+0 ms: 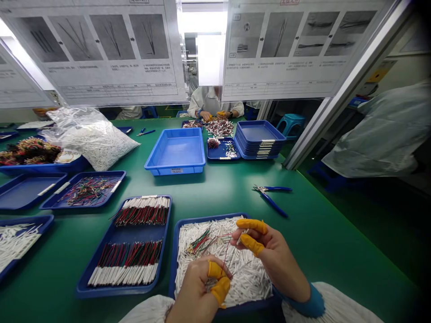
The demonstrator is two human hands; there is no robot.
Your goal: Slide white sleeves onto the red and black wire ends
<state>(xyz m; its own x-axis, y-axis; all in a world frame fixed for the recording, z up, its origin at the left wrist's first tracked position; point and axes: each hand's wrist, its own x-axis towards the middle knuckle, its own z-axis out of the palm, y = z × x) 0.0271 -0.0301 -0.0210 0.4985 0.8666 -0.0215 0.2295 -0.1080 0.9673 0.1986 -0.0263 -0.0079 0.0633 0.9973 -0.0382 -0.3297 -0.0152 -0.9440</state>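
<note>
While hands (202, 285) (274, 251) hold wires (224, 259) over tray (173, 258), tabletop (323, 251) runs rightward to edge (336, 209).

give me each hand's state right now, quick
Left hand: closed, pinching a thin red wire.
Right hand: closed, pinching a slim white tube.

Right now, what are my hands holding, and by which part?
Your left hand pinches thin red and dark wires, your right hand a slim white tube, both between yellow-covered fingertips, which hide the exact spot along each.
</note>
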